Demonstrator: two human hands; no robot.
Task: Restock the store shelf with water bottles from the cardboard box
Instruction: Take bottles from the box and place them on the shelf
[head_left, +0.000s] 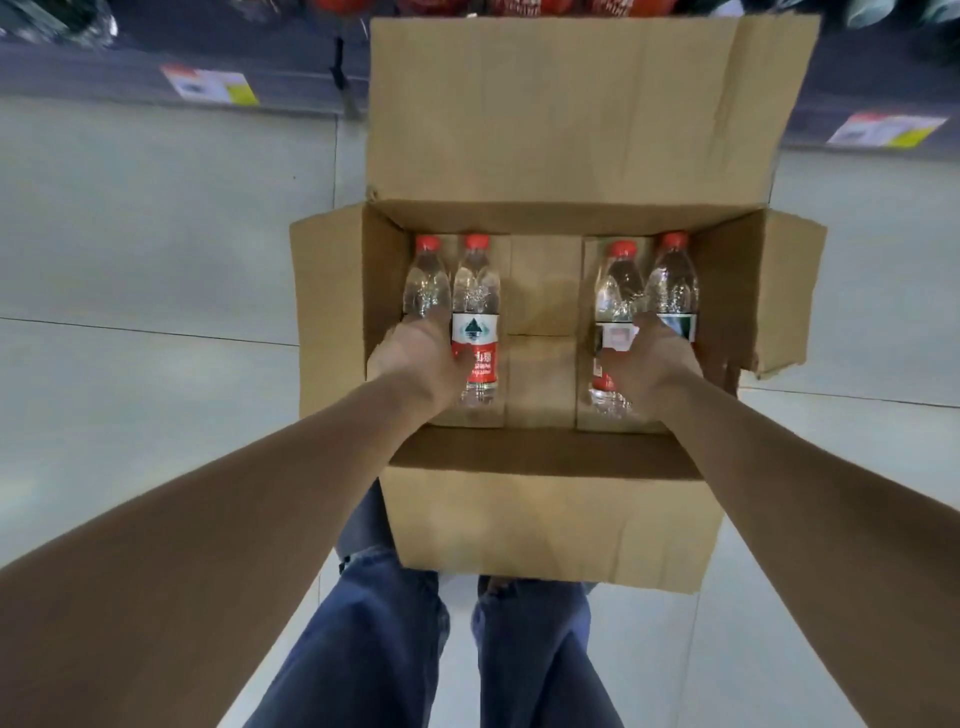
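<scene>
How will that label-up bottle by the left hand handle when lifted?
The bottle looks full, so probably heavy for its size. Lying on its round side in the box, it may roll if nudged. Smooth plastic could slip.

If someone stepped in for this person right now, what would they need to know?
Left hand: grips the left pair of bottles, which lie in the cardboard box.
Right hand: grips the right pair of bottles.
Done: the box is open and its middle is bare.
Left: lift these four bottles onto the shelf ahead.
</scene>
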